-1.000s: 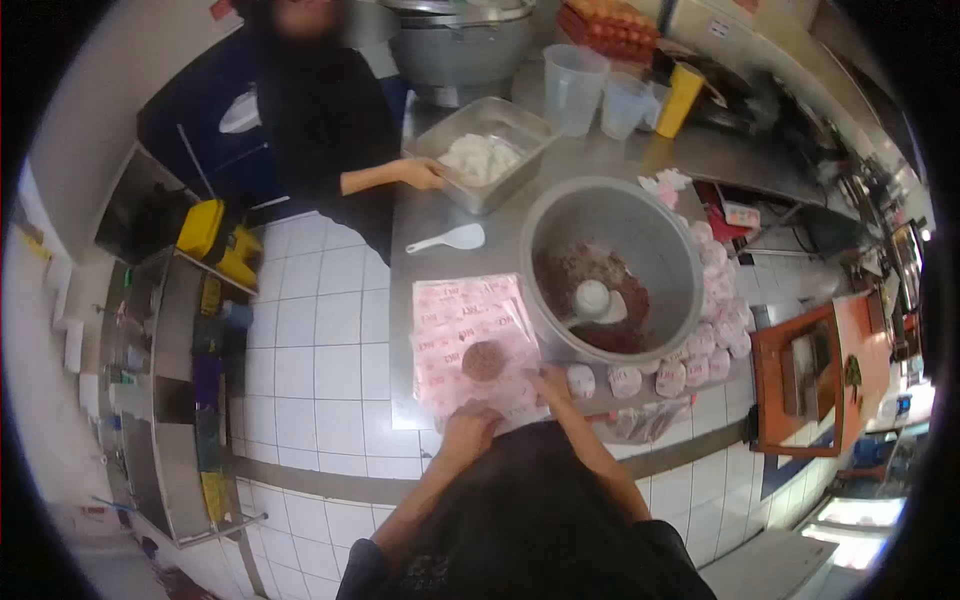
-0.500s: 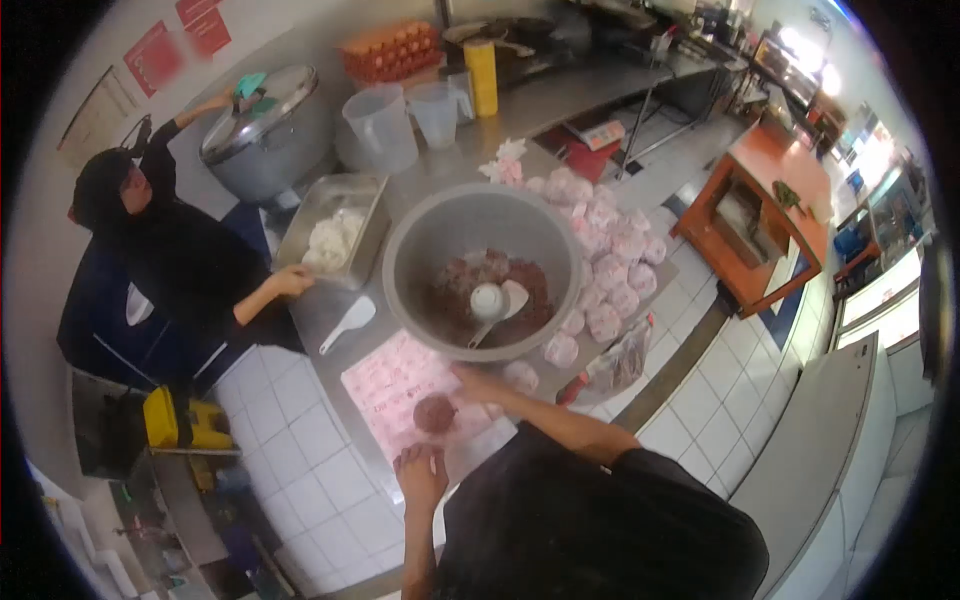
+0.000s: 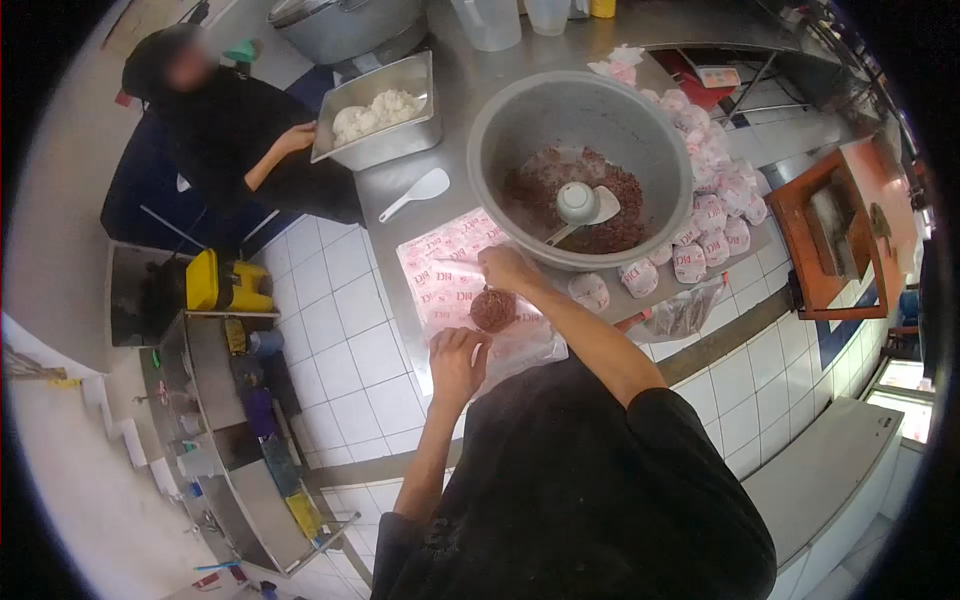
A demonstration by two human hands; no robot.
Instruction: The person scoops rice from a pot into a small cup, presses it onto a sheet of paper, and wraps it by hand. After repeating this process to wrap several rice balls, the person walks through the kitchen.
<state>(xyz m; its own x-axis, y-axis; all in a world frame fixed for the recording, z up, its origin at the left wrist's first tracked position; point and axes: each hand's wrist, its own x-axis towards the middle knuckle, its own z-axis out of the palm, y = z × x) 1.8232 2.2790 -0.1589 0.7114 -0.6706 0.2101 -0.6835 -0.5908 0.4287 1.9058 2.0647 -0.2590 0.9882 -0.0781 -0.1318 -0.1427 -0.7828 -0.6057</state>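
On a stack of pink-printed wrapping paper lies a round mound of reddish-brown rice. My right hand is just behind the mound, its fingers closed on a raised edge of the top sheet. In front and to the left, my left hand has its fingers curled at the sheet's near edge, seemingly pinching it. Beyond my hands stands a big grey round pot with more brown rice inside. A white rice paddle rests in it against a pale cup-shaped piece.
Several wrapped paper bundles are piled right of the pot, near a clear plastic bag. To the left are another white paddle and a steel pan of white rice. A co-worker's hand touches that pan.
My view has tilted downward. A sheet edge now stands raised by my right hand. The co-worker's green cloth has come away from the large pot's lid.
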